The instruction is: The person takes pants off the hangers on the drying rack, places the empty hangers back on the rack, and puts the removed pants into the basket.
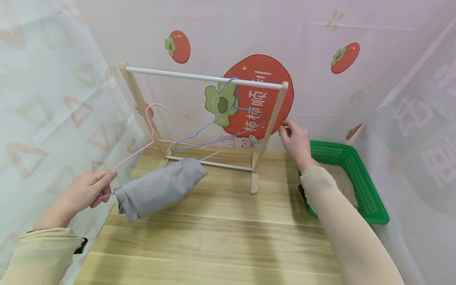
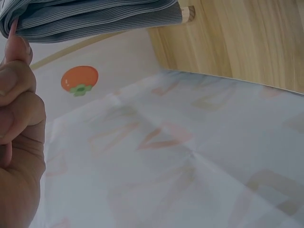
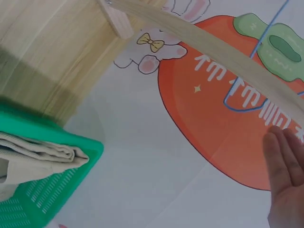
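Observation:
My left hand grips the left end of a pink clothes hanger, its hook pointing up. A folded grey cloth hangs over the hanger's lower bar. Its layered, finely ribbed folds show above my fingers in the left wrist view. Beside the right post of a small garment rack is my right hand, holding nothing. In the right wrist view its fingers look nearly straight. A blue hanger hangs from the rack's white top rail.
On the right of the wooden table stands a green plastic basket. Folded beige cloth lies inside it. The rack's lower rail runs behind the grey cloth. Printed fabric walls enclose the table.

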`<state>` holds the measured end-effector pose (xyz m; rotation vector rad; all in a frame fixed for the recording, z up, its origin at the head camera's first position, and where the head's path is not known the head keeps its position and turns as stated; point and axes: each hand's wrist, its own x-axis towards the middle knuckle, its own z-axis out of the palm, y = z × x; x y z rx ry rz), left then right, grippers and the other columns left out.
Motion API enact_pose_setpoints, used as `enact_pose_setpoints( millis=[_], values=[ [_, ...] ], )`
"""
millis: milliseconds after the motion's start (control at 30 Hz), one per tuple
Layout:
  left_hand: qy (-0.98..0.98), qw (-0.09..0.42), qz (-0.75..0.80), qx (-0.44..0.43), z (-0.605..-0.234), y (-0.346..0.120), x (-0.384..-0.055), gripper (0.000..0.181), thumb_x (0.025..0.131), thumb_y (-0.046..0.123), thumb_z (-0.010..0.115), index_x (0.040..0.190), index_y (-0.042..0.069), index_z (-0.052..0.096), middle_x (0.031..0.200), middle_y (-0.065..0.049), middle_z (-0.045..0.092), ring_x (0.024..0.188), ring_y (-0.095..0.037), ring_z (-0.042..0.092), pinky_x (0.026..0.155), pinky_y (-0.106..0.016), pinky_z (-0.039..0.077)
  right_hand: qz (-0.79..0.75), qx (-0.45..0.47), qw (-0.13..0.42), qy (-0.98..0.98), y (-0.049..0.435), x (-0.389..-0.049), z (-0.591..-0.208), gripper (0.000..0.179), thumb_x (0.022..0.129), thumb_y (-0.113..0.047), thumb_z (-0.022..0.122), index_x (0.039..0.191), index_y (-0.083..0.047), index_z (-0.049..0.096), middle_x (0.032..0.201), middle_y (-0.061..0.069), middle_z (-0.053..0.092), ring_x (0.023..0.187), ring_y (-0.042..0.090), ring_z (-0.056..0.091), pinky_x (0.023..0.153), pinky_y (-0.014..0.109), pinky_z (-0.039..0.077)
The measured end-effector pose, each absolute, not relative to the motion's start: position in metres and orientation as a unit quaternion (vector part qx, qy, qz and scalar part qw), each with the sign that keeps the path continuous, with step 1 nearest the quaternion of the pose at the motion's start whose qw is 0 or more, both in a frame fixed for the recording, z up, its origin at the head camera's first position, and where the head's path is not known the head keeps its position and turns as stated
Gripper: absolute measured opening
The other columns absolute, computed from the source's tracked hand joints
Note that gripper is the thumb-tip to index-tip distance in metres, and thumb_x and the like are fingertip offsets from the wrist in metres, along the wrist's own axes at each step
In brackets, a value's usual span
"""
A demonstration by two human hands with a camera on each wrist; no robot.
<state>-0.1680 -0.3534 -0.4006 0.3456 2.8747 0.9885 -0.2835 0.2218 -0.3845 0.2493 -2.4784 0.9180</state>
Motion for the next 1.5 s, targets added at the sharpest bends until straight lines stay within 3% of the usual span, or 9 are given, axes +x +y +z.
enact_pose_setpoints(
  millis=[133,300,767,933,1100,1333,1500],
  values=[
    [0.938,0.039,0.325,0.115,-0.405,-0.352,-0.167,0.048,0.113,0.031,0.037,0.074,0.011,0.057,0.048,0.001,0.051,0.035,-0.015,0.047,0.046,-0.030,0.038,0.283,0.151,0.324,-0.890,0.219,-0.278,-0.394,0.018,0.102,-0.009,0.060,0.107,0.005,0.071,0.087,0.019,0.075,0.070,0.032,0.072,0.066,0.048,0.059],
    [0.932,0.040,0.341,0.114,-0.410,-0.349,-0.166,0.049,0.113,0.031,0.038,0.072,0.011,0.058,0.044,0.001,0.050,0.034,-0.015,0.047,0.046,-0.031,0.039,0.245,0.212,0.354,-0.878,0.211,-0.270,-0.403,0.013,0.098,-0.005,0.064,0.106,0.003,0.072,0.083,0.016,0.073,0.063,0.028,0.068,0.062,0.044,0.058],
    [0.919,0.083,0.373,0.094,-0.415,-0.341,-0.175,0.060,0.113,0.041,0.033,0.071,0.006,0.058,0.044,-0.003,0.051,0.034,-0.016,0.046,0.035,-0.034,0.038,0.167,0.369,0.323,-0.855,0.175,-0.253,-0.419,0.015,0.091,-0.004,0.074,0.106,-0.002,0.071,0.082,0.008,0.074,0.059,0.017,0.067,0.055,0.035,0.057],
    [0.902,0.091,0.412,0.092,-0.418,-0.338,-0.182,0.062,0.113,0.042,0.032,0.073,0.002,0.057,0.046,-0.007,0.053,0.033,-0.016,0.045,0.033,-0.036,0.037,0.145,0.410,0.304,-0.848,0.160,-0.247,-0.428,0.023,0.089,-0.006,0.075,0.111,-0.002,0.073,0.093,0.008,0.076,0.076,0.019,0.074,0.064,0.036,0.061],
    [0.883,0.107,0.448,0.086,-0.421,-0.335,-0.189,0.064,0.112,0.045,0.031,0.077,-0.003,0.055,0.053,-0.013,0.058,0.033,-0.014,0.044,0.032,-0.036,0.037,0.130,0.455,0.287,-0.833,0.148,-0.244,-0.438,0.040,0.088,-0.007,0.076,0.127,-0.002,0.068,0.120,0.013,0.073,0.106,0.025,0.073,0.082,0.040,0.061],
    [0.870,0.108,0.476,0.070,-0.423,-0.327,-0.195,0.065,0.110,0.051,0.034,0.083,-0.006,0.052,0.063,-0.015,0.065,0.037,-0.017,0.047,0.035,-0.036,0.038,0.119,0.508,0.262,-0.812,0.126,-0.242,-0.449,0.054,0.090,-0.005,0.071,0.142,0.001,0.057,0.141,0.016,0.062,0.131,0.029,0.060,0.107,0.041,0.049],
    [0.867,0.092,0.484,0.076,-0.423,-0.320,-0.198,0.065,0.110,0.049,0.036,0.081,-0.006,0.054,0.060,-0.014,0.065,0.035,-0.019,0.048,0.034,-0.037,0.038,0.089,0.533,0.238,-0.807,0.110,-0.238,-0.454,0.057,0.093,-0.007,0.070,0.146,0.002,0.052,0.148,0.017,0.055,0.140,0.030,0.052,0.116,0.039,0.040]
  ],
)
